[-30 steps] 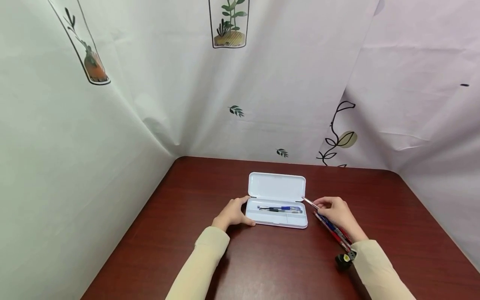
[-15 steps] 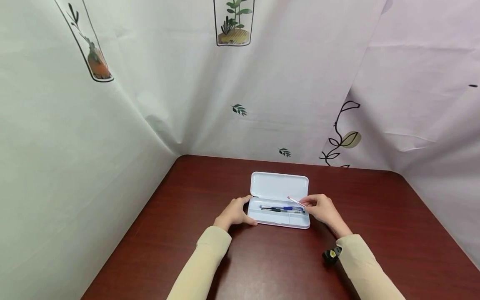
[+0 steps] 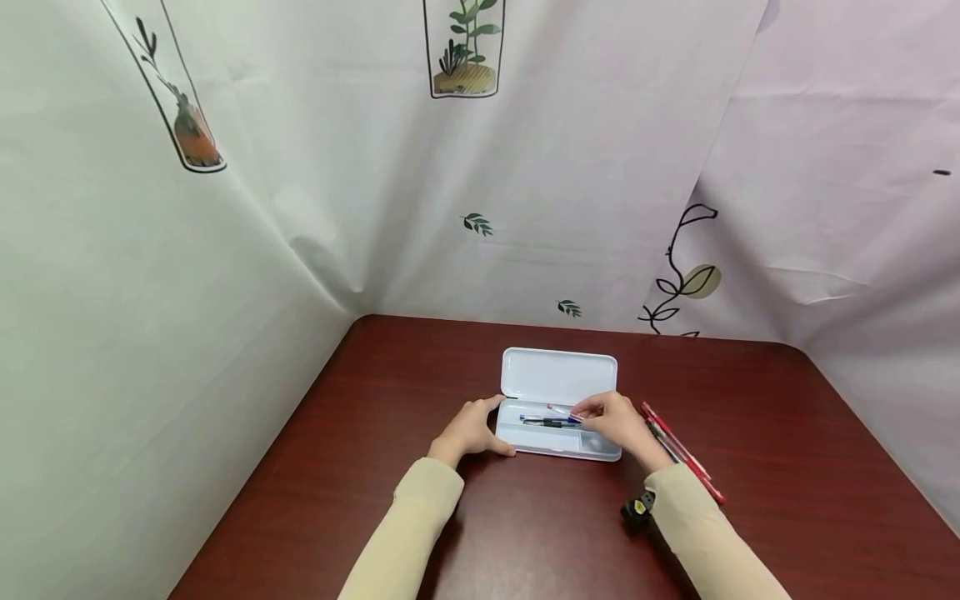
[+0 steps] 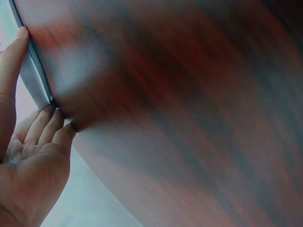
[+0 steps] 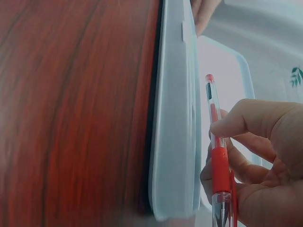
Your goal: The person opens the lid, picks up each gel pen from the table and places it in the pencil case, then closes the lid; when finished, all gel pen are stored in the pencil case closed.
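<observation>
A white pencil case lies on the table with its lid raised behind it. My left hand holds the case's left end, thumb at the front corner and fingers round the back; the left wrist view shows this hand at the case edge. Over the tray, my right hand pinches a clear-barrelled pen with a red grip between thumb and fingers. Inside the case lies a pen with a black grip beside a blue one, both partly covered by the right hand.
Several pens, red ones and a dark one, lie slanted on the table right of the case, partly behind the right forearm. A small black device sits at the right wrist. White patterned cloth hangs behind and beside the brown table.
My right hand has carried the red pen left, from beside the loose pens to over the case. Those loose pens now show past the forearm. The left hand stays on the case.
</observation>
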### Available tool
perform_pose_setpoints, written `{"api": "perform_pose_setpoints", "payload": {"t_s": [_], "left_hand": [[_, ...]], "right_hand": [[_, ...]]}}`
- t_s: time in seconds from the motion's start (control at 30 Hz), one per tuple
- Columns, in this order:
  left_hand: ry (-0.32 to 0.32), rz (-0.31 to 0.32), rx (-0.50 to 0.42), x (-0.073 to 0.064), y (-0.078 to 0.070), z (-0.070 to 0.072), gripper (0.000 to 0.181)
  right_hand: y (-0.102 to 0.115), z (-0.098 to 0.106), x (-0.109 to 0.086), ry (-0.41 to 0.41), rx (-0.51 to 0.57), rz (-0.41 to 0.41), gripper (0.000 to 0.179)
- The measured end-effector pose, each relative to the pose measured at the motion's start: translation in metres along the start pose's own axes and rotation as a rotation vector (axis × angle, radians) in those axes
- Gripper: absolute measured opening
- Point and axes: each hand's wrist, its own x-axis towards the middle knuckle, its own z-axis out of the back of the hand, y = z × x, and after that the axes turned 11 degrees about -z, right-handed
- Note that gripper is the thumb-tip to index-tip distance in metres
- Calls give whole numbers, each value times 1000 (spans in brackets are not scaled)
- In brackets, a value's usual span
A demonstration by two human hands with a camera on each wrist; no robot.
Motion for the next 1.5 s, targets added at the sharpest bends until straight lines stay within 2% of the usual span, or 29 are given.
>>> {"api": "perform_pose_setpoints", "payload": {"t_s": [0.33,0.7,0.93,1.2,1.5], "left_hand": [[-10,6,7,-1,-2,3,96],[13,10,10,-5,-1,-4,95],[2,10,23,-4,-2,-3,95],[-3,6,25,-3,-2,-1,97],[-7,-8,25,-2,-1,-3,95]], "right_hand": [[12,-15,9,34,2,29,15],[16,-29,4,62,-10,-12,17],[15,-22,4,12,-10,-18,21],[10,-9,4,19,7,-37,22],[4,0,2,-14,1,-64,19]]}}
